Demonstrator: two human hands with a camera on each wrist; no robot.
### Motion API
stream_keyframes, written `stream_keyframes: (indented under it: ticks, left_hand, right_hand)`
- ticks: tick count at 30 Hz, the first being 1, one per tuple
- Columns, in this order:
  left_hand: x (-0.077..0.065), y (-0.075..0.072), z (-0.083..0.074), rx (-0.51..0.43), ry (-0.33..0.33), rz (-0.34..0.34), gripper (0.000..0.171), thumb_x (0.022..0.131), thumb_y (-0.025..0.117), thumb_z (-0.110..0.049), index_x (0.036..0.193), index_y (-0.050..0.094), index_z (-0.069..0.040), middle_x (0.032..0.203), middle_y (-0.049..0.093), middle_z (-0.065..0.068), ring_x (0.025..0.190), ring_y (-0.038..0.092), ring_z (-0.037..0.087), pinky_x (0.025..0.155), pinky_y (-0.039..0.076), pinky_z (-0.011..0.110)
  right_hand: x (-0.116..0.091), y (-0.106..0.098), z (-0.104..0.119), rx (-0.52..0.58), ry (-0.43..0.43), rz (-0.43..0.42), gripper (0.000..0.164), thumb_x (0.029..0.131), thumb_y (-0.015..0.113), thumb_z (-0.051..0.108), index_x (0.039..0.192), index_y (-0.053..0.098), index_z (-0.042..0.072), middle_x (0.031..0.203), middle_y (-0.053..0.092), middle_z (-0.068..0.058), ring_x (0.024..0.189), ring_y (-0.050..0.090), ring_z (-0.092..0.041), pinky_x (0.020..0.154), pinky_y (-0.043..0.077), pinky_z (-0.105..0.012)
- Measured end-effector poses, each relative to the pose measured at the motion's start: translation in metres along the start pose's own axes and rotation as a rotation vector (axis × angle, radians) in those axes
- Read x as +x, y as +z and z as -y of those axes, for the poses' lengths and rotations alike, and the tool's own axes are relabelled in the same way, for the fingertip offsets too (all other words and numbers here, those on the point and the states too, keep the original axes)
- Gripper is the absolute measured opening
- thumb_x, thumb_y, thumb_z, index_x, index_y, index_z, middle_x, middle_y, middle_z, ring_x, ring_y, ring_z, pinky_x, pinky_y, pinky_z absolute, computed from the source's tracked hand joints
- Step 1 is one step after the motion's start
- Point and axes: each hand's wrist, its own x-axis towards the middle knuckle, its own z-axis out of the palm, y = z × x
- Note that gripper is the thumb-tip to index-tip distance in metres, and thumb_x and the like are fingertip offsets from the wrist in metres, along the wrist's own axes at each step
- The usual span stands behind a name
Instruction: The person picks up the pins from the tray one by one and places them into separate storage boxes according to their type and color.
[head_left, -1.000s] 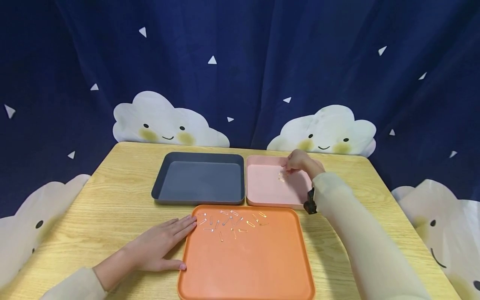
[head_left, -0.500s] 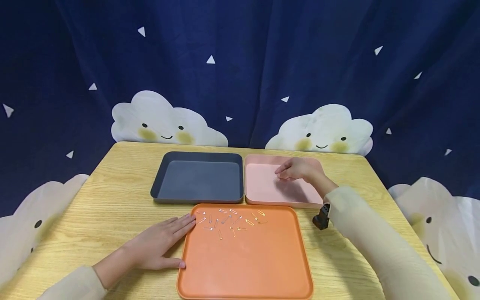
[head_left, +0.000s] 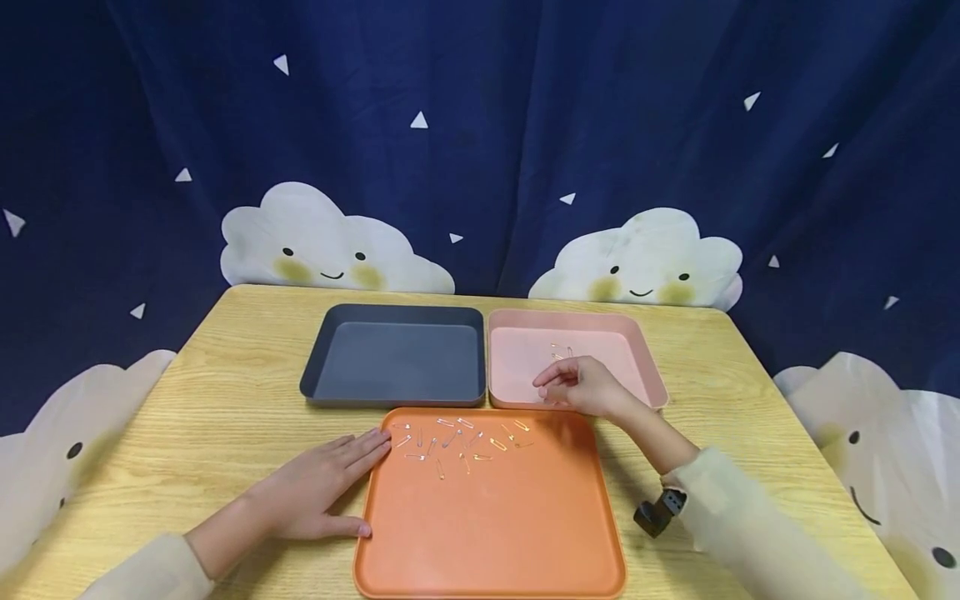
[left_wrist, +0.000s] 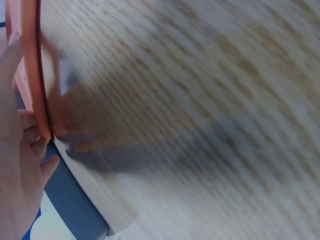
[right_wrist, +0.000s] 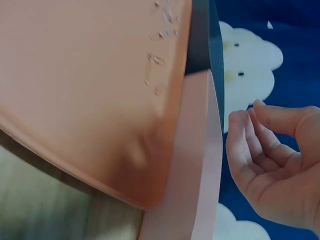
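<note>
My left hand (head_left: 318, 492) lies beside the orange tray (head_left: 495, 533), its straight fingertips and thumb touching the left rim. Several silver safety pins (head_left: 450, 439) and gold safety pins (head_left: 498, 444) are scattered over the tray's far end. Above the near side of the pink tray (head_left: 517, 358) is my right hand (head_left: 588, 387), fingers loosely bent and holding nothing; in the right wrist view a gap shows between thumb and fingertips. A few safety pins (head_left: 569, 351) lie inside the pink tray, partly hidden by that hand.
A dark grey tray (head_left: 405, 358) stands at the back left, directly beside the pink one. Both sit behind the orange tray on a wooden table (head_left: 225, 400). Beyond the table hangs a dark blue curtain (head_left: 480, 125). A black camera (head_left: 660, 511) is on my right wrist.
My right hand has drawn back from the far part of the pink tray toward its near rim, uncovering the pins in it. The left hand has stayed at the orange tray's rim.
</note>
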Motion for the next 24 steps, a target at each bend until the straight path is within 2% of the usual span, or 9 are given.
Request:
stream_keyframes:
  ticks: [3,7,10,17,24]
  left_hand:
    - [0.0,-0.001,-0.001,-0.003,-0.003,0.001,0.091,0.086,0.053,-0.072,0.145,0.046,-0.002,0.152,0.047,0.014,0.137,0.051,0.029,0.108,0.045,0.043]
    - [0.0,-0.002,-0.001,-0.009,-0.003,0.002,0.091,0.086,0.053,-0.071,0.144,0.046,-0.002,0.152,0.047,0.014,0.137,0.051,0.029,0.108,0.046,0.043]
    - [0.0,-0.002,-0.001,-0.014,-0.003,0.011,0.091,0.086,0.051,-0.072,0.145,0.046,-0.002,0.152,0.047,0.015,0.138,0.05,0.029,0.108,0.046,0.044]
    - [-0.002,-0.002,-0.002,-0.02,-0.013,0.008,0.091,0.087,0.053,-0.071,0.145,0.045,-0.003,0.153,0.046,0.013,0.138,0.05,0.029,0.108,0.046,0.044]
    - [-0.002,-0.002,-0.001,-0.007,-0.007,-0.006,0.09,0.086,0.053,-0.071,0.146,0.045,-0.003,0.153,0.046,0.012,0.137,0.051,0.027,0.109,0.038,0.039]
  right_hand:
    - [-0.008,0.01,0.001,-0.081,-0.065,-0.01,0.017,0.084,0.068,0.001,0.098,0.07,-0.009,0.085,0.073,-0.02,0.065,0.063,-0.011,0.062,0.056,-0.024]
    - [-0.015,0.024,0.0,-0.249,-0.171,0.015,0.009,0.084,0.07,0.002,0.091,0.072,-0.003,0.08,0.074,-0.012,0.064,0.061,-0.006,0.063,0.051,-0.016]
    - [-0.018,0.034,-0.003,-0.334,-0.229,0.036,0.006,0.082,0.074,0.001,0.087,0.072,0.0,0.077,0.074,-0.007,0.064,0.059,-0.002,0.064,0.05,-0.014]
    - [-0.02,0.048,-0.009,-0.522,-0.325,0.022,0.011,0.075,0.081,0.005,0.078,0.071,0.007,0.069,0.068,0.001,0.061,0.052,0.002,0.059,0.045,-0.012]
    - [-0.019,0.057,-0.01,-0.695,-0.387,0.01,0.014,0.073,0.082,0.007,0.073,0.069,0.011,0.065,0.066,0.006,0.061,0.05,0.001,0.058,0.043,-0.012]
